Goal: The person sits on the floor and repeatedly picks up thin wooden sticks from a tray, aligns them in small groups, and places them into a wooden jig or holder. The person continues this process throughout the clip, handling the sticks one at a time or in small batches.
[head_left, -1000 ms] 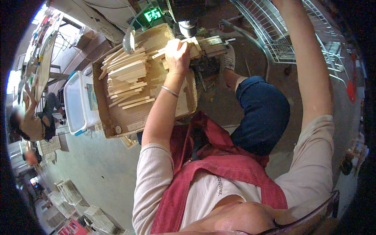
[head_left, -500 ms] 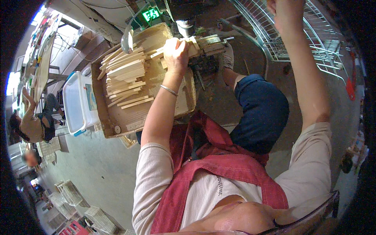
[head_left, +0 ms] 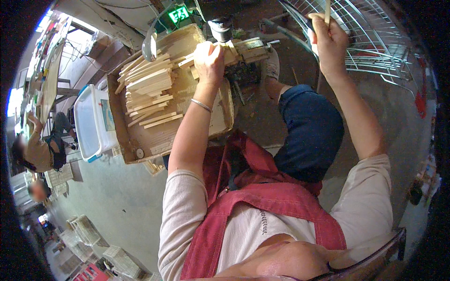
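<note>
My left hand [head_left: 209,61] is closed in a fist at the machine's work holder [head_left: 251,46], over a pale wooden strip [head_left: 186,62] whose end sticks out on the left. Whether the fingers grip the strip or the holder is partly hidden. Beside it, many similar wooden strips [head_left: 149,86] lie in rows in a worn, shallow cardboard box [head_left: 123,136]. Up at the right, my right hand [head_left: 330,42] is wrapped round a thin pale rod [head_left: 327,10] that rises above the fist. A dark bar [head_left: 297,13] runs close to its thumb side.
A wire cart [head_left: 375,61] stands just beyond my right hand. A lamp head [head_left: 149,47] hangs over the box's far side. Left of the box is a clear plastic bin [head_left: 91,124]. Another person [head_left: 40,150] sits at the far left. My knee [head_left: 311,131] is below the machine.
My right hand has come down and toward me, and the pale rod and dark bar now show beside it. My left hand has stayed nearly in place at the work holder.
</note>
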`<move>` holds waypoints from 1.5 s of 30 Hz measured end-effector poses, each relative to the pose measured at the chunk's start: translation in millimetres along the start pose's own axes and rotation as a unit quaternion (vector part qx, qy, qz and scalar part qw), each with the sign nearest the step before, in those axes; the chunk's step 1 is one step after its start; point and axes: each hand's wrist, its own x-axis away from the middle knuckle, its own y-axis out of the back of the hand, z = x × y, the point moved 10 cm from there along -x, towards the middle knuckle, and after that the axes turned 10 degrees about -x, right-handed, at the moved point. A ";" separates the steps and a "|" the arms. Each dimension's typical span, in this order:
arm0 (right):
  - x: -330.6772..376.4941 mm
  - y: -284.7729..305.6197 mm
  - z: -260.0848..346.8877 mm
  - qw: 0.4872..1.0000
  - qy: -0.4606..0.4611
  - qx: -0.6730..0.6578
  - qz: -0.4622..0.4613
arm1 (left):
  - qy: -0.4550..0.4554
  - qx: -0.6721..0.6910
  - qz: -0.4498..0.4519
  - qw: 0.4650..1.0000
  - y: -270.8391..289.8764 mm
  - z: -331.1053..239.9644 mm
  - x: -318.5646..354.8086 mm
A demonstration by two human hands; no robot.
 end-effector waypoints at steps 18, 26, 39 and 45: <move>7.2 -42.9 -132.8 0.962 -0.264 0.029 0.068 | 0.000 -0.029 -0.006 1.000 -2.2 -2.4 -1.6; -21.3 -60.9 -166.4 0.971 -0.221 0.075 0.058 | 0.001 -0.022 -0.013 1.000 1.5 -3.6 -3.3; -13.2 -2.7 2.0 0.987 -0.149 -0.026 0.057 | 0.003 -0.051 0.010 0.999 -2.3 0.2 2.6; -138.8 -40.7 62.7 0.963 -0.093 -0.243 -0.071 | 0.005 -0.056 0.006 0.998 -9.1 -8.6 -3.3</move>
